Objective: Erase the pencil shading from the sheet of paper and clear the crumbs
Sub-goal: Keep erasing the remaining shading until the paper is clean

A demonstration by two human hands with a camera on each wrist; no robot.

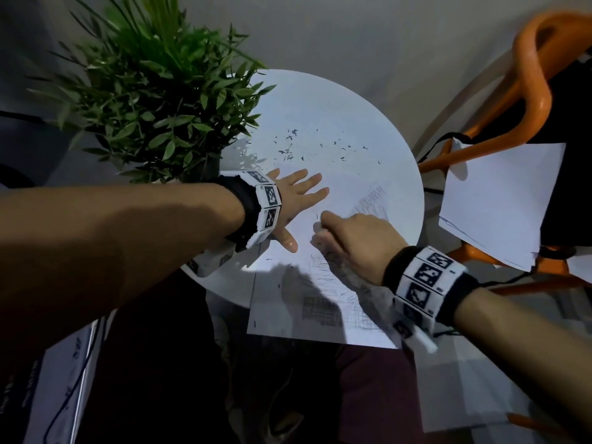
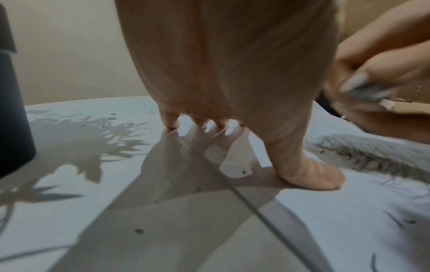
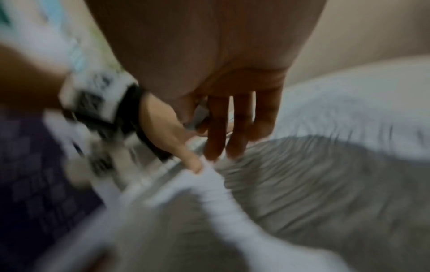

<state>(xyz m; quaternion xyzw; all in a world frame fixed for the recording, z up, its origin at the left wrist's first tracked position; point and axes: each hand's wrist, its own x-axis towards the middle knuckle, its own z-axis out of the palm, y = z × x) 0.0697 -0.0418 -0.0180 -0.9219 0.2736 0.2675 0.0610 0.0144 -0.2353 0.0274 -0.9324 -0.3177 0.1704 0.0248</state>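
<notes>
White sheet of paper lies at the lower centre of the head view, its near edge hanging past the rim of the round white table. Grey pencil shading covers its near part, partly under the hand's shadow; a second patch of shading shows at mid-right of the sheet, just beyond the right knuckles.

Right hand, centre frame, sits on the sheet between the two shaded patches. Fingers curled down toward the paper. Right wrist view is blurred; something small and pale shows between thumb and fingers, but I cannot tell whether it is an eraser or how firmly it is pinched.

Left hand, just left of the right hand and apart from it, lies flat on the sheet's upper-left part, fingers straight and spread, thumb pressing the paper. Left wrist view confirms fingertips down on the surface.

Dark eraser crumbs lie scattered beyond the left fingertips, upper centre of the table top; a few stray specks near the thumb.

Upper left: potted plant at the table's edge. Right: orange chair bearing loose white sheets.
</notes>
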